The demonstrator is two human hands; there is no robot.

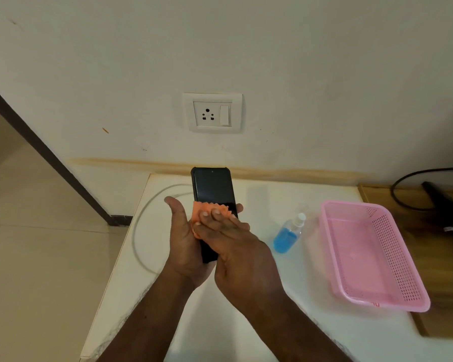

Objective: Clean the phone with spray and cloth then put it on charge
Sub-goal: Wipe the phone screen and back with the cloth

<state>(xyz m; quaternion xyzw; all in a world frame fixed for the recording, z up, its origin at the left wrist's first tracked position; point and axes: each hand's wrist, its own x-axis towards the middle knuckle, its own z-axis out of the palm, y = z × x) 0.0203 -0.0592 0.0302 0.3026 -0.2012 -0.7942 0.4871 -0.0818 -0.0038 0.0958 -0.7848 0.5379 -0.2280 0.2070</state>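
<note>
A black phone (213, 186) in a dark case is held upright above the white table, screen toward me. My left hand (185, 241) grips its lower half from the left and behind. My right hand (236, 246) lies flat across the screen and presses a small orange cloth (207, 207) against it; only the cloth's zigzag top edge shows. A clear spray bottle (288, 235) with blue liquid lies on the table to the right of my hands. A white charging cable (141, 226) curves along the table's left side behind the phone.
A pink plastic basket (408, 296) sits at the right on the white table (285, 322). A white wall socket with a switch (212, 113) is on the wall above the phone. A wooden surface (445, 270) with black cables lies at the far right.
</note>
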